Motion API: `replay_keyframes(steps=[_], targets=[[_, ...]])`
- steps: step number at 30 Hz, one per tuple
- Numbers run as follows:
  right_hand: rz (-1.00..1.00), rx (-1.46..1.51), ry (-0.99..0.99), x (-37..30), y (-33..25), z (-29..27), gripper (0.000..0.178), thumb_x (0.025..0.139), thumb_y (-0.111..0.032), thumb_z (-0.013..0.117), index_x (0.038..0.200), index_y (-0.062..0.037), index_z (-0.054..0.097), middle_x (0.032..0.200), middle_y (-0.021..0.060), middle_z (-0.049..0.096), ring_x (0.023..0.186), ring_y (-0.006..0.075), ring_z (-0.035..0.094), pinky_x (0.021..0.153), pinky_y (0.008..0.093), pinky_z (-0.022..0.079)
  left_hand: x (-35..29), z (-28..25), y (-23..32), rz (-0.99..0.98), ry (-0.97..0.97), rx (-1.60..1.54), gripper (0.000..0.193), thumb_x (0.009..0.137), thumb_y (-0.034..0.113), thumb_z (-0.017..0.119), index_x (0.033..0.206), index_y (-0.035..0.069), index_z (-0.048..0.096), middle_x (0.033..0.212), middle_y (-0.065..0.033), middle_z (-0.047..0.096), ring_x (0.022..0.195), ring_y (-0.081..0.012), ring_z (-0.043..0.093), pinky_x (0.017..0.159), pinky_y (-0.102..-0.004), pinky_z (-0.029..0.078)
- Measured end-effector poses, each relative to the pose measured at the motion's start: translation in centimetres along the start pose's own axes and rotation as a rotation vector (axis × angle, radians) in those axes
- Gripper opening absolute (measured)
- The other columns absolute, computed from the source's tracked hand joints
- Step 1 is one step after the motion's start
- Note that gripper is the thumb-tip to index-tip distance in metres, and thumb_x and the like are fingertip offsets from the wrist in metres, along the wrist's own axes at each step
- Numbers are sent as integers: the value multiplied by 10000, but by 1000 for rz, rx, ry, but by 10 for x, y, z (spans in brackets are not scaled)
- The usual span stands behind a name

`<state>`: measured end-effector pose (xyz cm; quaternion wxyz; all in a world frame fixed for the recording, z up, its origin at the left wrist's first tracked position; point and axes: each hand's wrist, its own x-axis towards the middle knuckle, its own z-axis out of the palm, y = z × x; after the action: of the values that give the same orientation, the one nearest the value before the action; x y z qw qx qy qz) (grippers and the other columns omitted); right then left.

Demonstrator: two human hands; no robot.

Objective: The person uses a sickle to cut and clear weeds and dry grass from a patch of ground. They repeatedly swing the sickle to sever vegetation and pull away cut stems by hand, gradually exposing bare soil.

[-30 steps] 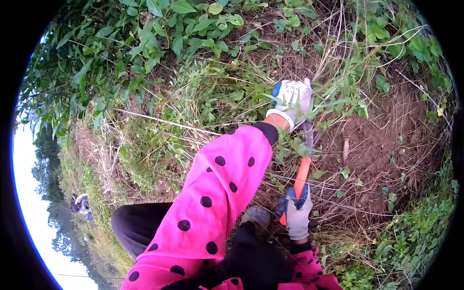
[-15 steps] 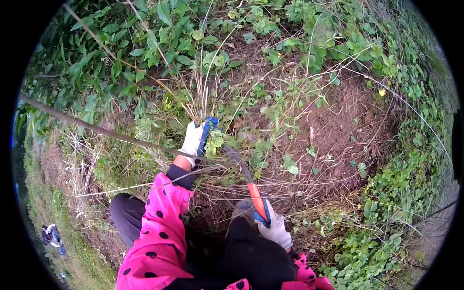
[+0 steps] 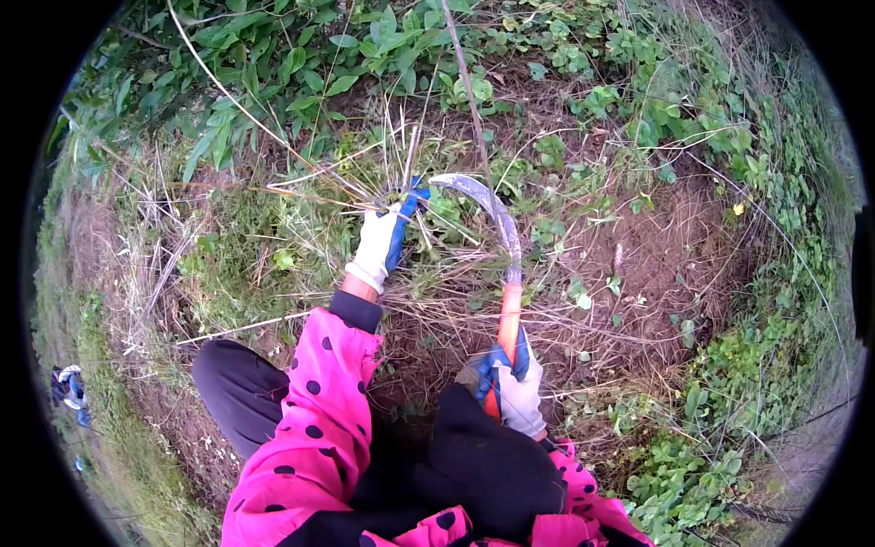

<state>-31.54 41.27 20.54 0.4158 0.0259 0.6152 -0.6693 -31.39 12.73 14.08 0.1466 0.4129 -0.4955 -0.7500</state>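
Note:
My left hand (image 3: 387,237), in a white work glove with blue-coated fingers, is closed around a bunch of dry stalks (image 3: 408,164) and weeds at ground level. Thin stems fan out from it on several sides. My right hand (image 3: 515,383), in a glove of the same kind, grips the orange handle of a sickle (image 3: 499,223). The curved grey blade rises away from me and bends left. Its tip lies just right of my left hand's fingers, apart from them.
Leafy green bushes (image 3: 301,64) stand at the far left. A patch of bare brown soil (image 3: 665,255) with dry roots lies to the right, edged by low green creepers (image 3: 693,483). Far off at the left a person (image 3: 71,392) is bent over. My knees (image 3: 241,392) are close below my hands.
My left hand has moved slightly away from me. The sickle has swung up and away, its blade now fully in sight above the weeds. The long thick stem across the left has shifted.

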Motion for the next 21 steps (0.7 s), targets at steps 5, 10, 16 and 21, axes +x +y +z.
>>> replay_keyframes(steps=[5, 10, 16, 21], targets=[[-47, -395, 79, 61, 31, 25, 530, 848, -48, 551, 1333, -74, 338, 726, 9, 532, 548, 80, 525, 455, 235, 453, -37, 23, -14, 404, -353, 191, 617, 812, 57, 601, 1342, 25, 286, 1210, -119, 512, 1028, -178, 538, 860, -281, 447], [-127, -852, 26, 66, 49, 25, 675, 830, -252, 563, 1381, -56, 224, 968, 255, 584, 827, 417, 576, 738, 443, 458, -11, 44, -30, 360, -107, 240, 820, 686, 69, 719, 1360, 14, 254, 1224, -106, 461, 1062, -179, 487, 924, -304, 398], [-6, -590, 1, 51, 34, 21, 432, 851, -153, 563, 1242, -40, 418, 783, 155, 607, 617, 270, 599, 555, 359, 487, -2, 96, -43, 806, -174, 1138, 574, 703, 175, 568, 1232, 4, 426, 809, -140, 580, 748, -290, 587, 657, -402, 477], [124, 41, 88, 23, 21, 1, 268, 873, -35, 491, 1140, -50, 476, 664, 44, 553, 471, 107, 508, 415, 262, 450, -20, 87, -43, 777, -29, 1065, 585, 703, 165, 581, 1233, -22, 417, 875, -157, 569, 785, -327, 564, 705, -416, 453]])
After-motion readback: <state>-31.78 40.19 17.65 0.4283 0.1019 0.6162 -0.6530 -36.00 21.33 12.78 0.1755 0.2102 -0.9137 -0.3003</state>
